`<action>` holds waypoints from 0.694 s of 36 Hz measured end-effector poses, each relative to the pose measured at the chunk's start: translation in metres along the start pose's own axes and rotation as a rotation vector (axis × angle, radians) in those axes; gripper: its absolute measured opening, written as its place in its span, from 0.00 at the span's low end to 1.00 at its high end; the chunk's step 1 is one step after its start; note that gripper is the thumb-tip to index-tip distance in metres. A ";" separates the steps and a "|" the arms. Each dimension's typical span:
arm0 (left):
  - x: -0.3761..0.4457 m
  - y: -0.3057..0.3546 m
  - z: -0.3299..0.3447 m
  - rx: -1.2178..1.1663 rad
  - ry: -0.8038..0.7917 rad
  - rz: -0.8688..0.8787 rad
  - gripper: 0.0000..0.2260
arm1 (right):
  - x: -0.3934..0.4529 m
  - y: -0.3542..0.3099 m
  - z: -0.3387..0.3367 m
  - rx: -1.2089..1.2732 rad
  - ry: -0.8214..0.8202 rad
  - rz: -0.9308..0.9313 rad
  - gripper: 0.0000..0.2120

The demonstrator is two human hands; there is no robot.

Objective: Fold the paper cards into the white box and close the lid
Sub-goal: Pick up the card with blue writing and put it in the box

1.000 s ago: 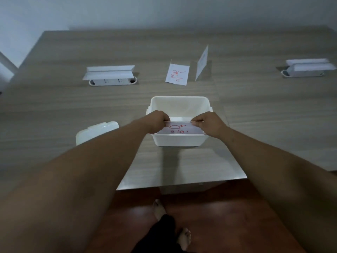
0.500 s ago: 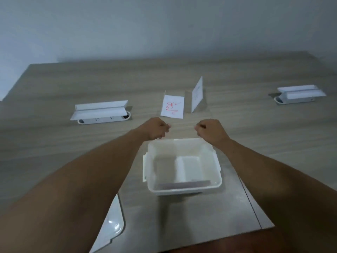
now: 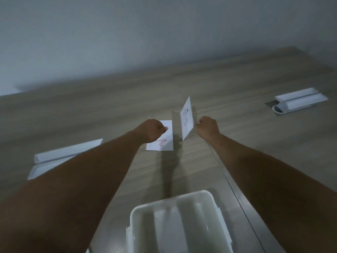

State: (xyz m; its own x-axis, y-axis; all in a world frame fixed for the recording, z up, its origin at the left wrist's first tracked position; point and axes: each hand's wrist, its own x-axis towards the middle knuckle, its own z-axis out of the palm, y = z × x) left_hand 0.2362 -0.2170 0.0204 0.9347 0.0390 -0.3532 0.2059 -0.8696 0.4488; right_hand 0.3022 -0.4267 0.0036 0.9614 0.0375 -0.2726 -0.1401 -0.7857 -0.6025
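Note:
The white box point(image 3: 217, 199) stands open at the bottom of the view, blurred, its inside unclear. Beyond it a paper card with a red scribble point(image 3: 164, 143) lies flat on the table. A second card point(image 3: 187, 119) stands upright just to its right, showing dark writing. My left hand point(image 3: 155, 129) hovers over the flat card's far left part with fingers curled shut. My right hand point(image 3: 207, 127) is at the upright card's right edge, fingers also curled; I cannot tell whether it touches the paper. The lid is out of view.
Two white pop-up socket units with raised flaps sit on the wooden table, one at the left point(image 3: 63, 156) and one at the far right point(image 3: 299, 101). A seam in the tabletop point(image 3: 235, 190) runs past the box's right side. A pale wall rises behind.
One second ago both hands held a folded card over the box. They let go of it and have reached forward to the two cards; the view has tilted up.

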 end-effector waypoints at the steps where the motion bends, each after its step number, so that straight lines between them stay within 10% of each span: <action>1: 0.010 -0.001 0.003 -0.023 0.004 -0.013 0.21 | 0.010 -0.003 0.004 0.024 -0.017 0.032 0.08; 6: 0.056 -0.003 0.023 -0.083 0.035 -0.089 0.20 | 0.062 0.002 0.046 0.179 -0.041 0.190 0.19; 16: 0.086 0.011 0.024 0.008 0.097 -0.101 0.25 | 0.071 0.020 0.051 0.349 0.232 0.075 0.10; 25: 0.046 0.055 -0.045 -0.096 0.370 -0.023 0.44 | 0.031 0.016 -0.044 0.384 -0.083 -0.215 0.12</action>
State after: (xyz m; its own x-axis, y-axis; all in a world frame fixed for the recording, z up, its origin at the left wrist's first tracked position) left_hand 0.3041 -0.2409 0.0660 0.9673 0.2481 -0.0522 0.2379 -0.8169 0.5254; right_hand 0.3400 -0.4649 0.0187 0.9582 0.2365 -0.1608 -0.0324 -0.4688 -0.8827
